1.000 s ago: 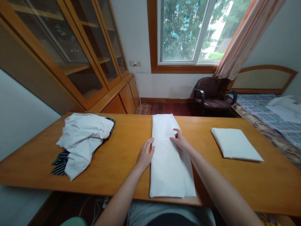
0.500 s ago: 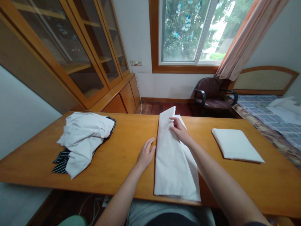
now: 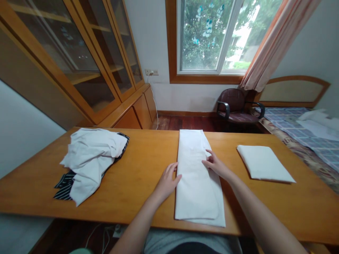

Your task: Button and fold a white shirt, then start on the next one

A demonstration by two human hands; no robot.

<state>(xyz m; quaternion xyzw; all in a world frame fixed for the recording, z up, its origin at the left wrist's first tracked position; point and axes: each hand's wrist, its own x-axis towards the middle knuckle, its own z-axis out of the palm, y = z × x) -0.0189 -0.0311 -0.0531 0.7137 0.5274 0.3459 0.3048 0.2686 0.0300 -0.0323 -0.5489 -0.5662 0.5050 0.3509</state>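
A long white cloth (image 3: 197,176) folded into a narrow strip lies lengthwise across the wooden table (image 3: 143,158), from the far edge to the near edge. My left hand (image 3: 167,181) rests flat at the strip's left edge, fingers stretched out. My right hand (image 3: 215,164) lies on the strip's right edge with its fingers spread on the fabric. Neither hand grips anything.
A loose heap of white garments over a black striped one (image 3: 88,160) sits on the table's left. A neatly folded white cloth (image 3: 263,164) lies on the right. Beyond the table are a brown armchair (image 3: 237,107), a bed (image 3: 304,130) and a glass-fronted cabinet (image 3: 87,67).
My right hand lifted the cloth's right flap, folded it over to the left, then laid it flat. The strip is narrower and shifted slightly right; my left hand stayed at its left edge.
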